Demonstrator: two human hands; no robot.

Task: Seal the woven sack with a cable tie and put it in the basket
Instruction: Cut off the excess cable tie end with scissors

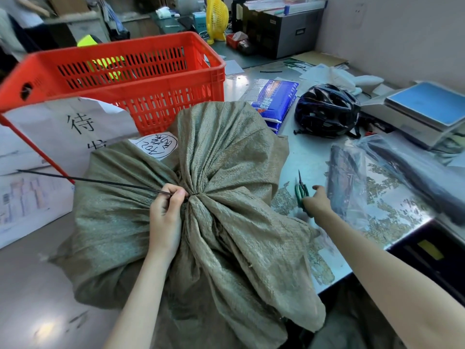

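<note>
A full olive-green woven sack (226, 172) stands in front of me, its mouth gathered into a tight neck at the middle. A black cable tie (95, 181) circles that neck, and its long tail sticks out to the left. My left hand (166, 212) pinches the tie right at the neck. My right hand (317, 201) is off to the right on the table, closed around the handles of green scissors (301, 191) whose blades point away from me. The red plastic basket (141, 71) stands behind the sack at the upper left.
A dark bicycle helmet (327, 109), blue packets (274, 99) and a scale with a blue top (427, 104) lie on the table to the right. Plastic-wrapped dark bundles (390, 177) sit near my right hand. A white paper sign (68, 129) hangs on the basket's front.
</note>
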